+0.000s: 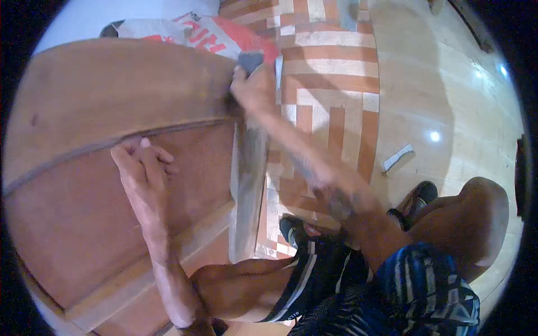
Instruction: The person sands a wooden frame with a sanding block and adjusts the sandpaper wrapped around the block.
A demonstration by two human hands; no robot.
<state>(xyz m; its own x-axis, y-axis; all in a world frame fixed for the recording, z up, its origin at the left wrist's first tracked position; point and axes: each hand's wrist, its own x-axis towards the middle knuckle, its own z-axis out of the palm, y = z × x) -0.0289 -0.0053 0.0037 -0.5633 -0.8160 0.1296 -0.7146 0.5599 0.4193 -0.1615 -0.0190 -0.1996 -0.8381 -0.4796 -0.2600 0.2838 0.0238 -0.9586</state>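
A wooden piece of furniture [140,78], with a rounded upper board and reddish-brown recessed panels [84,207], fills the left side. My right hand [255,87] is closed round a dark grey piece of sandpaper [250,60] at the right end of the upper board, slightly blurred. My left hand [143,165] is over the panel just below the board's lower edge, fingers loosely bent and apart. Nothing shows in it. Whether its fingertips touch the wood, I cannot tell.
Behind the board lies a white and red printed sack [213,36]. Patterned floor tiles [328,84] run beside the furniture, with plain shiny tiles to the right. A small white strip [398,158] lies on them. My bent legs and dark shoes [423,196] are close below.
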